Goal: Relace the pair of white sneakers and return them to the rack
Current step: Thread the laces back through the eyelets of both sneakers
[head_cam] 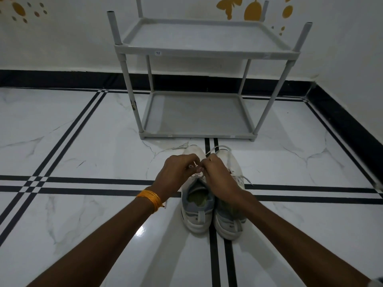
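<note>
Forearms reach fwd; left hand (178,171) and right hand (219,175) fingers pinch lace (213,151) over left sneaker (195,206), heels toward person for access; rack (199,49) beyond.

A home: marble-tiled floor (83,141), butterfly-stickered wall (331,48), grey shoe rack (199,51).

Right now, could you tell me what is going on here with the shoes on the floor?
A person is working on a pair of white sneakers with grey heels standing side by side on the white marble-look floor. The left hand and right hand both pinch a thin white lace over the left shoe's tongue. The right shoe's laces trail loose. The grey plastic two-shelf rack just beyond holds no shoes yet.
</note>
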The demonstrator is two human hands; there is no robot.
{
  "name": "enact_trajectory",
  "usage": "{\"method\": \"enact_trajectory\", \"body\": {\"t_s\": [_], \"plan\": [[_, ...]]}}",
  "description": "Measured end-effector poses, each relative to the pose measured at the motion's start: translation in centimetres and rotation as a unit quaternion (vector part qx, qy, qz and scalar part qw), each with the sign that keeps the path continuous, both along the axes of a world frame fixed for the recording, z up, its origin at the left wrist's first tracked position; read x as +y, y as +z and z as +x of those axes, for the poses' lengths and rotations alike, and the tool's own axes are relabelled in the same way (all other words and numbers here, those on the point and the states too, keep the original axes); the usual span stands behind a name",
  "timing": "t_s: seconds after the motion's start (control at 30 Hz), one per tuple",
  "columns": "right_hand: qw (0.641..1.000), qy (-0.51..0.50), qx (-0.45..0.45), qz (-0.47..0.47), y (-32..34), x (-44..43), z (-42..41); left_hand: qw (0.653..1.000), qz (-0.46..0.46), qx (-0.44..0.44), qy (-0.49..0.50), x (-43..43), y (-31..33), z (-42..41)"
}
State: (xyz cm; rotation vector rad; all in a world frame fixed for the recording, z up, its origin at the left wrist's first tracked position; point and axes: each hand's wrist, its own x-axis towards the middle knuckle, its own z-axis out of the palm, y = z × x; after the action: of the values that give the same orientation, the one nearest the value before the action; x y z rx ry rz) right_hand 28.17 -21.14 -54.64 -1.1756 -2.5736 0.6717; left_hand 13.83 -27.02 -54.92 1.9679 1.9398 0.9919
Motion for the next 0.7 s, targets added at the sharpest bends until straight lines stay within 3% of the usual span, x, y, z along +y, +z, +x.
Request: {"method": "enact_trajectory", "body": {"t_s": [0.27, 0.3, 0.37, 0.47, 0.6, 0.7], "plan": [[0.987, -0.054, 0.088, -0.121, 0.5, 0.3, 0.4, 0.986, 0.01, 0.165, -0.001, 0.5, 0.8, 0.1], [0.985, -0.062, 0.105, -0.121, 0.4, 0.3, 0.5, 0.99, -0.018, 0.142, 0.005, 0.6, 0.9, 0.2], [0.982, -0.074, 0.126, -0.118, 0.2, 0.3, 0.6, 0.991, -0.132, -0.013, 0.03, 0.8, 1.1, 0.2], [0.988, -0.053, 0.129, -0.062, -0.5, 0.6, 0.7, 0.939, -0.249, -0.232, 0.045, 0.8, 1.6, -0.1], [0.984, 0.024, 0.089, 0.15, 0.3, 0.9, 1.2, 0.914, -0.259, -0.309, 0.05, 0.7, 2.5, 0.0], [0.975, 0.102, 0.051, 0.192, 1.4, 0.4, 0.8, 0.915, -0.262, -0.303, 0.048, 0.7, 2.4, 0.1]]}}
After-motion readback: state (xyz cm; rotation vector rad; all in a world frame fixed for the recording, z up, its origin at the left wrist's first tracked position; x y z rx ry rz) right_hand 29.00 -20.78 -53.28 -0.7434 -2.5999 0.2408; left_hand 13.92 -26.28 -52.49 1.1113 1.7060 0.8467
